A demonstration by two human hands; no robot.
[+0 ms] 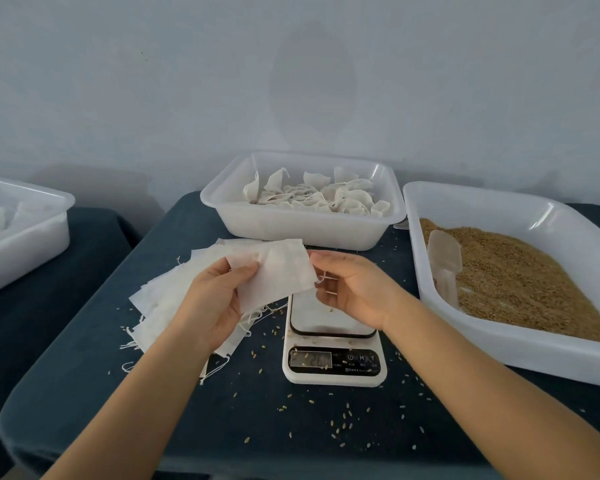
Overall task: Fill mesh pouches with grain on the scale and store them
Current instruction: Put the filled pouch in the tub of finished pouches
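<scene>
My left hand (212,301) pinches an empty white mesh pouch (278,271) by its left edge and holds it up above the table. At the pouch's right edge my right hand (352,292) has its fingers curled on the edge and the drawstring. Both hands hover over the far part of the white kitchen scale (333,355), whose display is lit. A fanned stack of empty pouches (167,299) lies on the dark cloth under my left hand. A tray of brown grain (520,282) with a clear plastic scoop (444,265) stands at the right.
A white tray (257,223) behind the scale holds several filled, tied pouches. Another white tray (32,237) stands on a separate surface at far left. Loose grains are scattered over the dark table cloth (274,420) near the front edge.
</scene>
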